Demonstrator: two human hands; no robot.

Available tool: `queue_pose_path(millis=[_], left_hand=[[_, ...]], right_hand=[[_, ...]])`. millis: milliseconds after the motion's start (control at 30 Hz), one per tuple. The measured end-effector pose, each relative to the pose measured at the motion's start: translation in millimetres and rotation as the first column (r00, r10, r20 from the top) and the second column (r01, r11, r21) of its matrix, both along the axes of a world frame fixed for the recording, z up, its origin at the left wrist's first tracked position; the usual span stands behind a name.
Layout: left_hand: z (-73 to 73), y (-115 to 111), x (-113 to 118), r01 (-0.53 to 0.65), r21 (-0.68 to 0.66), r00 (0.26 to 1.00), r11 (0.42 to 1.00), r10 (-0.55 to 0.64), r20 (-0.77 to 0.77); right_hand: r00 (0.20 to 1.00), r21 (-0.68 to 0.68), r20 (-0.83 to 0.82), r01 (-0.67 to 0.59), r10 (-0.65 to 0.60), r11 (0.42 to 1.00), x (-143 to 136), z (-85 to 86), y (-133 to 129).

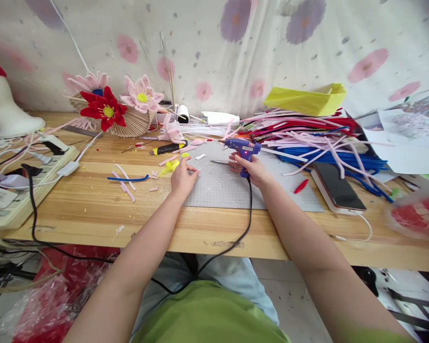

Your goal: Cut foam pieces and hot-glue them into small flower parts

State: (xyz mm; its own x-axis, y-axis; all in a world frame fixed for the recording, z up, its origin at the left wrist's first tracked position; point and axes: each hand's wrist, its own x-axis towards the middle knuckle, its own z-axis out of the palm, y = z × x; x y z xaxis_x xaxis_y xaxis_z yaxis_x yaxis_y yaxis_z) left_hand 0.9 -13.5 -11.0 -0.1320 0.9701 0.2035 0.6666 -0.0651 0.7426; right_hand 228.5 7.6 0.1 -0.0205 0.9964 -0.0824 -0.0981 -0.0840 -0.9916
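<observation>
A blue glue gun (243,147) is in my right hand (252,169), its nozzle pointing left and its black cord hanging over the table's front edge. The pointed metal blades of what looks like scissors (219,163) stick out from the same hand. My left hand (183,177) is closed, with the fingertips pinched around a small pale piece (199,170). Right behind that hand lies a yellow fuzzy piece (169,166); whether the hand touches it I cannot tell. Both hands are above the grey cutting mat (214,190).
Pink and red fuzzy flowers (107,112) stand at the back left. A power strip (17,209) with cables lies far left. Coloured fuzzy stems (329,162), a phone (339,188) and a yellow paper tray (305,101) are on the right. Stem offcuts (127,180) lie left of the mat.
</observation>
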Motion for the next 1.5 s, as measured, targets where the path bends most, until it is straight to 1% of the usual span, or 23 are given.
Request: queue_pose_path(millis=[133, 300, 367, 500, 567, 667, 733, 800, 867, 933, 1000, 1200, 1367, 1500], left_hand=[[0.5, 0.2, 0.2, -0.005, -0.001, 1.0, 1.0, 0.005, 0.012], [0.4, 0.1, 0.1, 0.006, 0.012, 1.0, 1.0, -0.006, 0.017], [0.3, -0.1, 0.0, 0.006, 0.013, 1.0, 1.0, -0.006, 0.02], [1.0, -0.9, -0.9, 0.009, 0.007, 1.0, 1.0, -0.01, 0.02], [1.7, -1.2, -1.5, 0.004, -0.007, 1.0, 1.0, -0.003, 0.016], [2.2, -1.1, -1.6, -0.001, -0.024, 1.0, 1.0, 0.002, 0.022], [1.9, -0.7, -0.9, -0.001, -0.025, 1.0, 1.0, 0.002, 0.031], [1.6, -0.4, 0.0, -0.001, -0.026, 0.999, 1.0, 0.002, 0.037], [1.2, -0.3, 0.6, -0.001, -0.026, 0.999, 1.0, 0.002, 0.035], [1.0, -0.3, 0.6, -0.001, -0.029, 0.999, 1.0, 0.002, 0.032], [0.6, -0.1, 0.2, -0.005, -0.035, 1.0, 0.999, 0.006, 0.03], [-1.3, 2.0, -0.2, -0.007, -0.036, 1.0, 0.999, 0.008, 0.027], [-1.6, 2.1, 0.0, -0.012, -0.017, 1.0, 1.0, 0.012, 0.02], [-1.7, 1.8, 0.0, -0.016, -0.014, 1.0, 1.0, 0.016, 0.011]], right_hand=[[0.993, 0.131, 0.089, 0.068, -0.08, 0.989, 2.1, -9.5, 10.4], [0.983, 0.18, 0.134, 0.099, -0.125, 0.979, 6.2, -19.9, 27.4], [0.977, 0.196, 0.165, 0.098, -0.131, 0.976, 8.5, -21.7, 36.6], [0.972, 0.216, 0.178, 0.115, -0.155, 0.97, 9.4, -21.7, 51.1], [0.965, 0.235, 0.189, 0.137, -0.183, 0.962, 8.4, -20.0, 50.8], [0.966, 0.243, 0.177, 0.142, -0.188, 0.959, 8.2, -15.7, 37.8], [0.973, 0.212, 0.194, 0.084, -0.126, 0.974, 10.2, -12.4, 23.5], [0.968, 0.169, 0.252, -0.027, -0.016, 0.985, 13.1, -9.9, 9.3], [0.945, 0.13, 0.313, -0.139, 0.092, 0.982, 14.9, -8.7, -1.3], [0.923, 0.105, 0.352, -0.206, 0.158, 0.973, 13.8, -8.6, -6.9], [0.904, 0.094, 0.39, -0.229, 0.176, 0.969, 9.7, -9.1, -8.7], [0.83, 0.063, 0.529, -0.245, 0.176, 0.967, -7.3, -9.0, -11.7], [0.79, 0.116, 0.588, -0.294, 0.173, 0.949, -13.9, -5.4, -17.2], [0.776, 0.126, 0.601, -0.33, 0.193, 0.936, -15.3, -2.8, -18.9]])
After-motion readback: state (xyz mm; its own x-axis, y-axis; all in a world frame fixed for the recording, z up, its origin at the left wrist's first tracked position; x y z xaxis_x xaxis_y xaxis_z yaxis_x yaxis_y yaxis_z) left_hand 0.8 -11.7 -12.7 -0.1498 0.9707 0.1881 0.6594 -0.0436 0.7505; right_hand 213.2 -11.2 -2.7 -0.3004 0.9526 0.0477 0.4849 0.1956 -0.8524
